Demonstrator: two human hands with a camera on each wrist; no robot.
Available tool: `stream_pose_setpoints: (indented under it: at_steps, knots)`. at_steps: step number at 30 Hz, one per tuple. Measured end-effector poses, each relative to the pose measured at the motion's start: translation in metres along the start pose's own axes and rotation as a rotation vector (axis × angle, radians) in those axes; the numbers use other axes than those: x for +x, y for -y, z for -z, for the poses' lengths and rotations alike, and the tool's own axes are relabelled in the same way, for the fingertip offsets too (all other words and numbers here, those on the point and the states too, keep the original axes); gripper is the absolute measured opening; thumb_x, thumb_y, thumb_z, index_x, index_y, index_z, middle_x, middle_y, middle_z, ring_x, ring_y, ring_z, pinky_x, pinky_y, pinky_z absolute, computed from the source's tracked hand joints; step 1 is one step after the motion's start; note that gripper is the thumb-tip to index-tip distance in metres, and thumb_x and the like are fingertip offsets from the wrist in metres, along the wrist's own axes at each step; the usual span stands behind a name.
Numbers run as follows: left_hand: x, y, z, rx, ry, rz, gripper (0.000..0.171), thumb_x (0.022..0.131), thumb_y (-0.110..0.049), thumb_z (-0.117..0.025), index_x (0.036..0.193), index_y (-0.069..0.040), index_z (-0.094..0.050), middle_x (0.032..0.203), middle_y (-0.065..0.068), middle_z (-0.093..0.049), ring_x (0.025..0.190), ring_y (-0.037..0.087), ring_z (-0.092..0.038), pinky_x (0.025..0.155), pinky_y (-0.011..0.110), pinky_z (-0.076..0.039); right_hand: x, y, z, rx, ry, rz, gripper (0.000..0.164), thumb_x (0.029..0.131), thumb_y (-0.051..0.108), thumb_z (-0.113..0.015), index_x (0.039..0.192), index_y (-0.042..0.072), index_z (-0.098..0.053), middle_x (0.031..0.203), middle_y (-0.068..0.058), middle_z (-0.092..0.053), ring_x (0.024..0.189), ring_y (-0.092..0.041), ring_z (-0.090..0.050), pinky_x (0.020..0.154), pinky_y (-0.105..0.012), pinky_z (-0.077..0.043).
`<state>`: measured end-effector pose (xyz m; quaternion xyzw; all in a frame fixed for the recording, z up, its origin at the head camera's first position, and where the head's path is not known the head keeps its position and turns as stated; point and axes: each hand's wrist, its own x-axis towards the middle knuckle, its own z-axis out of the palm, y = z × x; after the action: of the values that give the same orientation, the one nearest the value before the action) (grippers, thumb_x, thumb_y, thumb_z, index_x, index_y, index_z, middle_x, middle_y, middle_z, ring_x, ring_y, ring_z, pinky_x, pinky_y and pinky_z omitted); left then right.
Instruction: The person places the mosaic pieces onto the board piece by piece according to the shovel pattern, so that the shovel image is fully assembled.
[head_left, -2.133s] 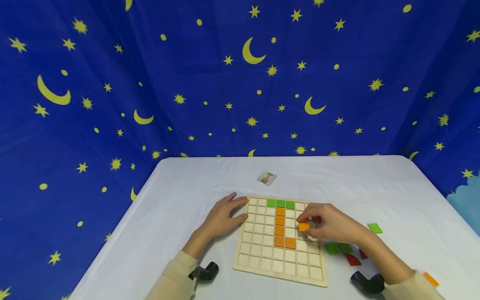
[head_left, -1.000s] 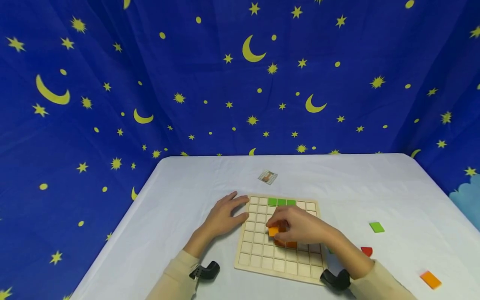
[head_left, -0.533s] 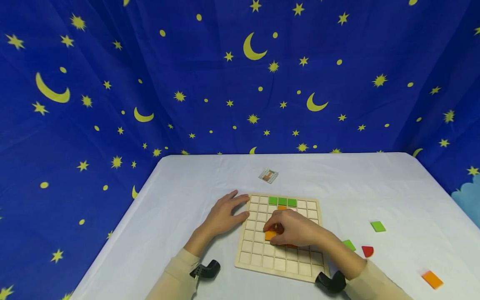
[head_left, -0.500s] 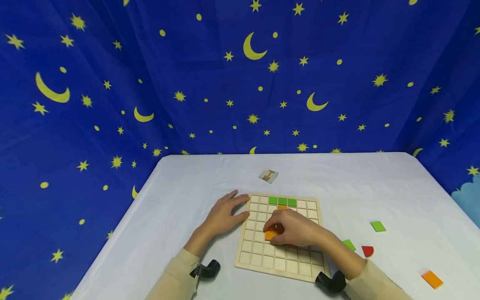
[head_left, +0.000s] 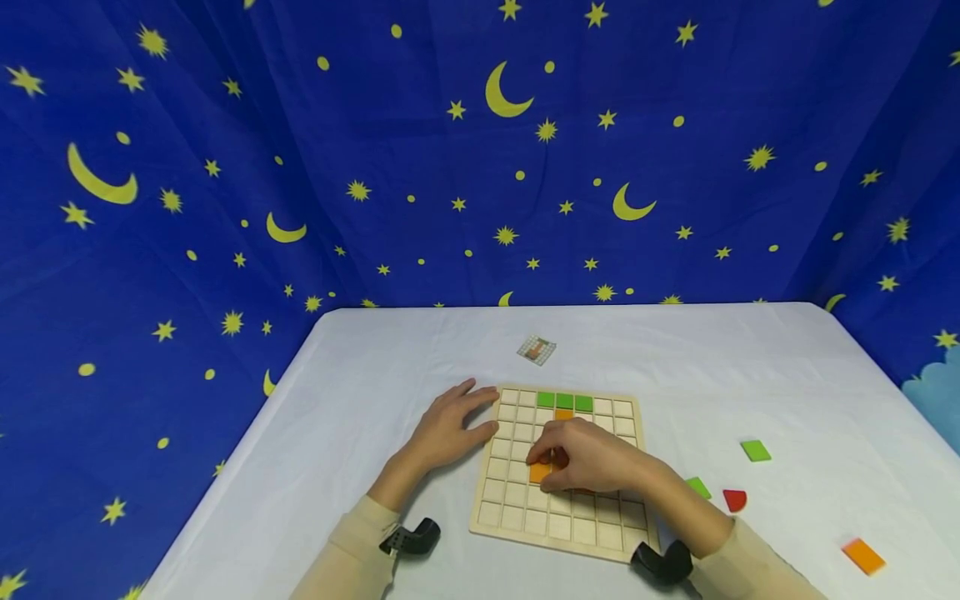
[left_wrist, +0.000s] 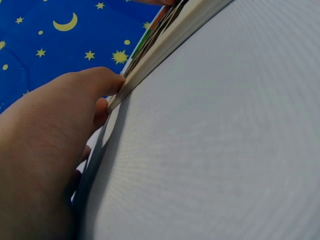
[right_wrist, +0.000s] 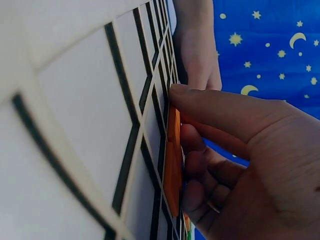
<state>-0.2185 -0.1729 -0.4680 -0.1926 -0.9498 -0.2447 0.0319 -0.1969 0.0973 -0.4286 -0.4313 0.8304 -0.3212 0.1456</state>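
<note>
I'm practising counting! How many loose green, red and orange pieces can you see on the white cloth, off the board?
Green pieces: 2
Red piece: 1
Orange piece: 1
Total in sight: 4; more may be hidden.

White-draped table (head_left: 315, 467), board (head_left: 536, 524) lying flat, card (head_left: 537, 350) beyond it, right of the board two green tiles (head_left: 756, 451), red tile (head_left: 735, 500), orange tile (head_left: 864, 557).

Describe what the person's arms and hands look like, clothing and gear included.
The left hand and right hand are bare, with no gloves or rings visible. The left sleeve and right sleeve are plain beige, ending short of the hands. By each cuff sits a black, bent device: left device, right device. No cables show.
</note>
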Motion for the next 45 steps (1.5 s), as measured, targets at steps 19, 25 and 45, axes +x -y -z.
stream_pose_setpoints:
  at_steps: [19,25,45]
  knots:
    - [0.0,0.002,0.0,-0.014,-0.022,-0.034,0.051,0.09,-0.051,-0.059,0.137,-0.029,-0.055,0.141,-0.013,-0.048,0.14,0.02,-0.028,0.108,0.052,-0.026,-0.033,-0.008,0.034,-0.027,-0.085,-0.025,0.025,0.085,0.017,-0.074,0.11,0.013,-0.073,0.086,0.012,-0.063,0.07,-0.008,-0.055,0.06,-0.025,-0.048]
    - [0.0,0.002,0.001,-0.015,-0.02,-0.043,0.052,0.09,-0.051,-0.059,0.137,-0.028,-0.055,0.141,-0.012,-0.048,0.139,0.022,-0.029,0.108,0.053,-0.027,-0.052,-0.016,0.043,-0.044,-0.118,-0.061,0.027,0.087,0.019,-0.072,0.113,0.01,-0.071,0.088,0.013,-0.061,0.07,-0.008,-0.053,0.058,-0.024,-0.048]
    - [-0.002,0.002,-0.003,-0.024,-0.02,-0.031,0.051,0.09,-0.05,-0.061,0.136,-0.03,-0.056,0.14,-0.013,-0.048,0.139,0.02,-0.029,0.108,0.052,-0.028,-0.121,-0.034,0.055,-0.097,-0.146,-0.313,0.033,0.08,0.03,-0.078,0.111,0.019,-0.071,0.086,0.011,-0.058,0.069,-0.006,-0.049,0.058,-0.024,-0.042]
